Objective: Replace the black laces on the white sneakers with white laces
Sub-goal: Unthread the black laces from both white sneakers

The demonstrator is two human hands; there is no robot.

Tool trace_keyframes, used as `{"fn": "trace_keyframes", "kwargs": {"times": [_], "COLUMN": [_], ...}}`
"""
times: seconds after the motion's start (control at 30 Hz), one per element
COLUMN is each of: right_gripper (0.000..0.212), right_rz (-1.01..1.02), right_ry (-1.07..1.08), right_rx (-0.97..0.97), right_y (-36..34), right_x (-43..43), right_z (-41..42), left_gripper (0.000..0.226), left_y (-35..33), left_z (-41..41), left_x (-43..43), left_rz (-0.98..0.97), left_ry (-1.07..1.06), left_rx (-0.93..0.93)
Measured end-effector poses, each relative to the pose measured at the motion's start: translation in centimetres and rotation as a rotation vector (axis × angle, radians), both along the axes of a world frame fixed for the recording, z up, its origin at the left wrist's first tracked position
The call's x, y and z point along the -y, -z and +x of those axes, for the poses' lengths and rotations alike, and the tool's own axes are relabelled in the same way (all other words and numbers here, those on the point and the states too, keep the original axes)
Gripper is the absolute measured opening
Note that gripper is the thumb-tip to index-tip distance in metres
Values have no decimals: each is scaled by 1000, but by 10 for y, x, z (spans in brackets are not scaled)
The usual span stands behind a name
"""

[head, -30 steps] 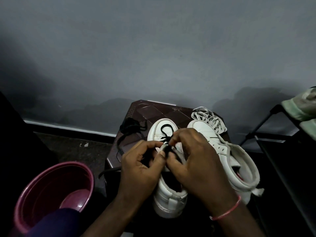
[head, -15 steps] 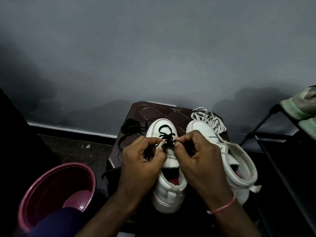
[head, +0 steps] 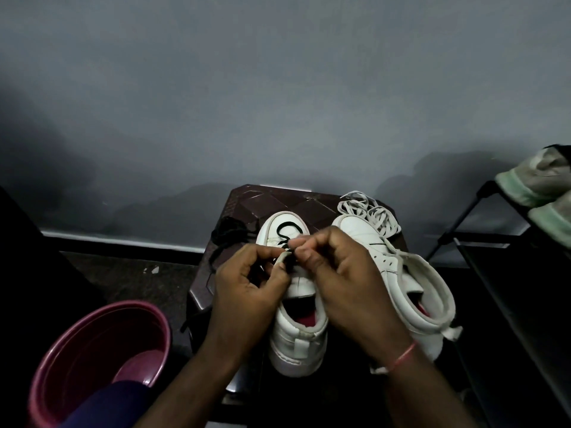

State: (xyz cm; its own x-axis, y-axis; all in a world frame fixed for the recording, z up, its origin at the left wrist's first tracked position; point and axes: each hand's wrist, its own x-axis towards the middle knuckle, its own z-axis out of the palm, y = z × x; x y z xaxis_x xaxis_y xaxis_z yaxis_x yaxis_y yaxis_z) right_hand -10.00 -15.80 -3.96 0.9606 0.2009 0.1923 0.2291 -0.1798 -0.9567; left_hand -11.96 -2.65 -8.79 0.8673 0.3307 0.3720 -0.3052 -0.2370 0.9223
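The left hand (head: 247,285) and right hand (head: 349,282) both pinch the black lace (head: 287,224) of one sneaker (head: 298,338) in a narrow grip. The white laces (head: 369,211) touch the other sneaker (head: 414,288).

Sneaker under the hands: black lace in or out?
Partly in. The black lace loops over the toe of the sneaker, and the left hand and right hand pinch it.

Both hands (head: 247,285) (head: 346,282) pinch the black lace (head: 285,234) over a sneaker (head: 296,310).
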Motion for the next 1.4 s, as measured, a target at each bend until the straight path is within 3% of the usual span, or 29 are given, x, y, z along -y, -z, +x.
{"fn": "trace_keyframes", "kwargs": {"times": [0.07, 0.13, 0.2, 0.37, 0.5, 0.67, 0.73, 0.77, 0.83, 0.87, 0.9, 0.97, 1.1, 1.17, 1.33, 1.4], "right_gripper": [7, 11, 3, 15, 20, 24, 14, 8, 2, 4, 7, 11, 8, 14, 20, 17], "right_rz": [467, 551, 305, -201, -792, -1015, -814, -550, 192, 471, 598, 409, -552, -883, -999, -877], "right_ry": [-59, -56, -36, -64, 118, 109, 46, 32, -35, -78, -110, -99, 37, 84, 123, 73], "right_rx": [-227, -256, -125, 90, 266, 335, 330, 274, -36, -163, -217, -177, 228, 342, 337, 335], "right_y": [0, -1, -5, -22, -35, -34, -25, -20, -20, -19, -20, -25, -37, -39, -31, -25], "right_x": [-2, -2, -1, 1, -4, -6, -3, -1, 4, 7, 11, 11, 4, -2, -9, -5], "right_z": [1, 3, 4, -10, -28, -24, -13, -7, 0, 2, 2, 0, -10, -19, -18, -9], "left_gripper": [14, 16, 19, 23, 16, 25, 22, 20, 12, 9, 10, 13, 20, 21, 7, 7], "left_y": [-1, -2, -3, -12, -13, -12, -12, -12, -13, -13, -14, -14, -14, -15, -15, -16], "left_z": [2, 6, 8, 3, 1, -3, -3, -3, -4, -4, -4, -5, -4, -5, -6, -7], "left_x": [-2, -4, -5, -8, -10, -8, -7, -7, -8, -7, -7, -6, -4, -5, -6, -6], "left_rz": [-8, 26, 71, 188, 290, 267, 234, 208, 168, 155, 147, 151, 168, 205, 343, 335], "left_ry": [-13, -9, 3, 18, 26, -4, -11, -17, -27, -32, -36, -39, -26, -29, -70, -78], "left_rx": [-7, -13, -4, 35, 60, 74, 46, 26, -13, -33, -50, -59, -36, -16, 12, 3]}}
